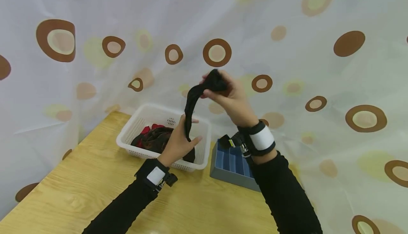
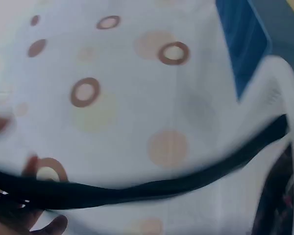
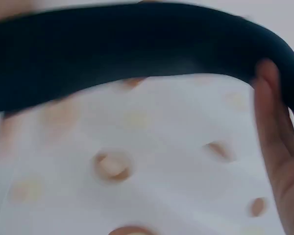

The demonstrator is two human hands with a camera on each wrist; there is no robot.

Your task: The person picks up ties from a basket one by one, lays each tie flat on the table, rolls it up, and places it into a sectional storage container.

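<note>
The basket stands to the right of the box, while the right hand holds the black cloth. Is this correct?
No: the basket stands to the left of the box, as the head view shows. The right hand does hold the black cloth.

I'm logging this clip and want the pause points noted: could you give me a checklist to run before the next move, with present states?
1. Right hand holding the black cloth: ok, bunched between thumb and fingers.
2. Left hand closed on the cloth: not ok, its thumb and fingertips stand apart around it.
3. Cloth's lower end free of the basket: cannot tell, it blends into dark things there.
4. Basket upright on the table: ok.
5. All compartments of the organizer in sight: not ok, the right sleeve and wrist gear cover part.
</note>
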